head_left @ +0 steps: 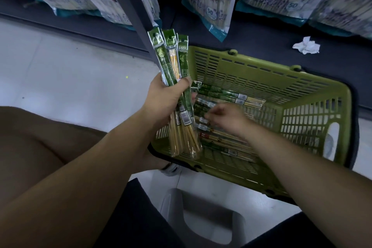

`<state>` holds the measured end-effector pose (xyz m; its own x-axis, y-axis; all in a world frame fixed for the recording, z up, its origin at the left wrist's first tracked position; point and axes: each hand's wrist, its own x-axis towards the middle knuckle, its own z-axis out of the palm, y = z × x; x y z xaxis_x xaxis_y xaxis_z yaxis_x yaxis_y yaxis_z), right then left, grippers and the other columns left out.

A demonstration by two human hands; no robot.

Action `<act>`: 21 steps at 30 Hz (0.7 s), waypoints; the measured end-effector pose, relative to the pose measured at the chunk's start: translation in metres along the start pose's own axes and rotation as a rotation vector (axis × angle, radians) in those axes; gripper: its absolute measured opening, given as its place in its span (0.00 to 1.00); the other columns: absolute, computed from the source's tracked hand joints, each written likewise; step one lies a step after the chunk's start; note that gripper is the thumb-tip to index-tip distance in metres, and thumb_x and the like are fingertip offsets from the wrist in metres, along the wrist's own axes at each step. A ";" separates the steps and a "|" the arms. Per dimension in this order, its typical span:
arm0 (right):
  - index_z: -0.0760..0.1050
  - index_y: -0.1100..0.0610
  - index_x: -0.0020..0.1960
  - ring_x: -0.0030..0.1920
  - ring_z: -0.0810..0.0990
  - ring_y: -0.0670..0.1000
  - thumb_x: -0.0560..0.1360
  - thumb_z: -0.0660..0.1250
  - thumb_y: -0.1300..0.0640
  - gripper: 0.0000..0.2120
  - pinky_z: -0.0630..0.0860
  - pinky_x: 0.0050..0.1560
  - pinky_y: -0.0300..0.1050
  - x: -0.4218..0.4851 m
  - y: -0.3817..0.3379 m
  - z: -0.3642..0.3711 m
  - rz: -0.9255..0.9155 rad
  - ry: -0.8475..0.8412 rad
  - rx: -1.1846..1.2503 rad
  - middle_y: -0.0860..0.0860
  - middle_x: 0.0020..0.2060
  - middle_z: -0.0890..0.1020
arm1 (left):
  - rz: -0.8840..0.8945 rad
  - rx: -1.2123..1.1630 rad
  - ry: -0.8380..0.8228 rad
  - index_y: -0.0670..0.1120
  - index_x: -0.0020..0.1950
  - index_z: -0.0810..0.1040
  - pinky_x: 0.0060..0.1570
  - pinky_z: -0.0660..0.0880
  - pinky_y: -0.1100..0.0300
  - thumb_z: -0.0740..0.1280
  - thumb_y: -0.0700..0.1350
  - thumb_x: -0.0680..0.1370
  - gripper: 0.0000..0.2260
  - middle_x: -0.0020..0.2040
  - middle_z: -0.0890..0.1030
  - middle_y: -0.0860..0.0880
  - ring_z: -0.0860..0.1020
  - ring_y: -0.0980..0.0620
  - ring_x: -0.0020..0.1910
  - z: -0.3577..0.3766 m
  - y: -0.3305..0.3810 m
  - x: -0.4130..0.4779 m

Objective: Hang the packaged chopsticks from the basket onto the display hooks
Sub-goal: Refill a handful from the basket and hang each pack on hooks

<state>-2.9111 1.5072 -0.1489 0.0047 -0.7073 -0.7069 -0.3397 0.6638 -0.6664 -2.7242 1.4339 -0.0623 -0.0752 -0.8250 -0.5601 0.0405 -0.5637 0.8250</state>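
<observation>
From the head view, the left hand (168, 95) is closed around a bundle of packaged chopsticks (173, 62), fingers and thumb wrapped about its middle. The bundle stands nearly upright, with its green header cards pointing far and the bare wooden ends hanging over the near left corner of the green basket (251, 71). The basket sits on the pale floor (70, 70), just near the dark base of the shelf. More chopstick packs (221, 94) lie flat across the bottom of the basket. The right hand (227, 120) is down inside the basket, over these loose packs. It is blurred, so its grip cannot be told. Large printed bags (209, 2) hang along the far side. A crumpled white paper (306, 45) lies on the shelf base to the right.
</observation>
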 end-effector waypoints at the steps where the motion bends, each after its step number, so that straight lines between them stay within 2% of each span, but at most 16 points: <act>1: 0.80 0.51 0.54 0.54 0.83 0.52 0.74 0.76 0.49 0.11 0.78 0.51 0.45 0.005 0.015 -0.002 -0.024 0.028 -0.234 0.50 0.53 0.84 | 0.001 0.011 0.000 0.42 0.56 0.76 0.36 0.82 0.52 0.75 0.41 0.76 0.12 0.42 0.86 0.45 0.86 0.43 0.36 -0.003 0.000 0.000; 2: 0.79 0.51 0.59 0.58 0.80 0.53 0.76 0.75 0.49 0.14 0.77 0.56 0.46 0.010 0.029 -0.002 -0.040 0.020 -0.397 0.51 0.58 0.82 | 0.000 0.023 0.000 0.42 0.56 0.76 0.36 0.82 0.52 0.75 0.41 0.76 0.12 0.41 0.86 0.47 0.86 0.44 0.36 -0.006 0.001 0.000; 5: 0.70 0.52 0.74 0.69 0.72 0.57 0.74 0.75 0.45 0.32 0.72 0.66 0.50 0.015 0.059 0.004 -0.003 -0.071 -0.673 0.55 0.71 0.73 | -0.008 0.042 -0.008 0.44 0.54 0.77 0.36 0.81 0.52 0.75 0.41 0.77 0.10 0.36 0.85 0.50 0.84 0.45 0.34 -0.012 0.003 0.001; 7: 0.66 0.52 0.77 0.72 0.67 0.60 0.72 0.75 0.41 0.38 0.69 0.70 0.52 0.017 0.067 0.012 0.017 -0.095 -0.778 0.56 0.73 0.69 | 0.008 0.065 -0.034 0.44 0.52 0.77 0.36 0.81 0.52 0.74 0.40 0.77 0.08 0.35 0.83 0.50 0.83 0.46 0.33 -0.013 0.005 0.001; 9: 0.67 0.51 0.76 0.71 0.67 0.60 0.72 0.75 0.41 0.37 0.70 0.69 0.53 0.015 0.071 0.019 0.000 -0.098 -0.856 0.56 0.71 0.70 | 0.028 0.091 -0.055 0.42 0.52 0.77 0.36 0.82 0.52 0.73 0.38 0.78 0.07 0.35 0.83 0.48 0.83 0.46 0.33 -0.011 0.008 0.002; 12: 0.68 0.53 0.74 0.69 0.69 0.60 0.75 0.74 0.47 0.32 0.73 0.66 0.53 0.011 0.075 0.026 -0.033 -0.077 -0.906 0.57 0.69 0.71 | 0.037 0.097 -0.062 0.41 0.53 0.77 0.37 0.83 0.51 0.72 0.38 0.78 0.06 0.37 0.83 0.46 0.83 0.46 0.34 -0.010 0.009 0.004; 15: 0.66 0.54 0.76 0.69 0.72 0.60 0.75 0.74 0.52 0.32 0.72 0.67 0.52 0.009 0.079 0.028 -0.023 -0.043 -0.844 0.58 0.71 0.71 | 0.030 0.099 -0.052 0.42 0.52 0.76 0.36 0.81 0.51 0.72 0.38 0.79 0.06 0.36 0.82 0.46 0.82 0.46 0.33 -0.009 0.005 0.004; 17: 0.68 0.53 0.75 0.66 0.76 0.60 0.76 0.74 0.54 0.31 0.74 0.64 0.51 0.009 0.080 0.026 -0.020 -0.072 -0.809 0.58 0.70 0.74 | 0.017 0.088 -0.044 0.41 0.53 0.76 0.36 0.81 0.52 0.73 0.39 0.78 0.08 0.36 0.82 0.46 0.82 0.45 0.33 -0.009 0.004 0.005; 21: 0.79 0.50 0.61 0.56 0.80 0.56 0.75 0.74 0.51 0.15 0.77 0.54 0.47 0.008 0.077 0.022 -0.032 -0.161 -0.855 0.53 0.58 0.82 | 0.008 0.058 -0.050 0.42 0.53 0.76 0.39 0.82 0.49 0.73 0.39 0.77 0.09 0.37 0.82 0.45 0.82 0.45 0.34 -0.010 0.003 0.007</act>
<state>-2.9166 1.5582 -0.2113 0.1373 -0.6363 -0.7591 -0.9265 0.1885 -0.3256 -2.7143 1.4257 -0.0643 -0.1246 -0.8258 -0.5500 -0.0165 -0.5526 0.8333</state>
